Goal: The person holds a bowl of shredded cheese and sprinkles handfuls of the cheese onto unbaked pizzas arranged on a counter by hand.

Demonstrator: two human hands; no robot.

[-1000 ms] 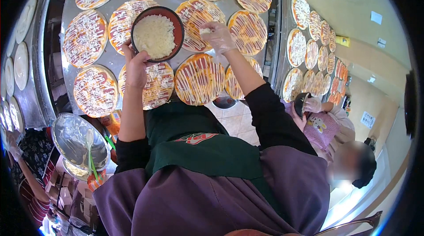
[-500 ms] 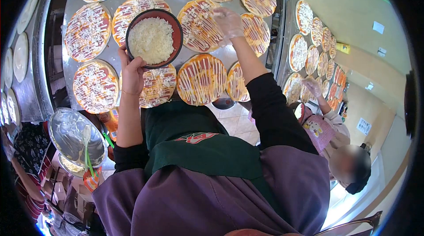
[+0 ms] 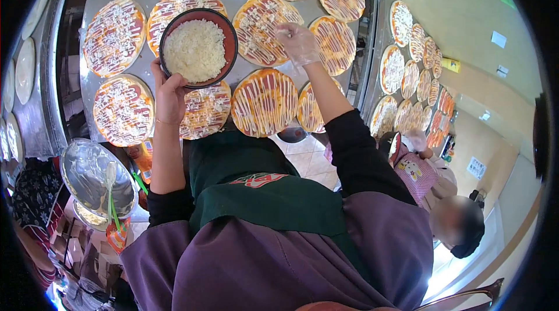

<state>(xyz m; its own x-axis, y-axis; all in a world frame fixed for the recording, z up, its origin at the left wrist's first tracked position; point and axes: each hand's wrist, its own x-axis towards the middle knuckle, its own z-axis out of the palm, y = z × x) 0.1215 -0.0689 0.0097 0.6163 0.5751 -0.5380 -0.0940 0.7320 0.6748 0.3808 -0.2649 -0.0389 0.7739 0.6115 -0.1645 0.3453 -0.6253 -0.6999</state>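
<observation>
My left hand (image 3: 170, 96) grips the rim of a round bowl (image 3: 232, 55), black outside and reddish inside, with the thumb over its near edge. White grated cheese (image 3: 195, 50) fills the bowl. My right hand (image 3: 300, 46), in a clear plastic glove, hovers at the right edge of a pizza (image 3: 259, 31) with sauce stripes and scattered cheese. Its fingers are curled together, and what they hold, if anything, is hidden. Closer to me lies a pizza (image 3: 264, 103) with pale sauce stripes and no white shreds visible. Another striped pizza (image 3: 333, 46) is just right of the glove.
Several pizzas rest on the metal table (image 3: 233, 7). A second table (image 3: 372, 66) with more pizzas stands at right, beside a co-worker in a pink apron (image 3: 416, 172). At left are a metal bowl (image 3: 73, 177) with a spatula (image 3: 110, 188) and a rack of dough rounds (image 3: 24, 70).
My right hand has moved slightly down, its fingers drawing in, and more white shreds show on the pizza beside it. The held bowl has shifted a little left. The co-worker's raised hand has lowered.
</observation>
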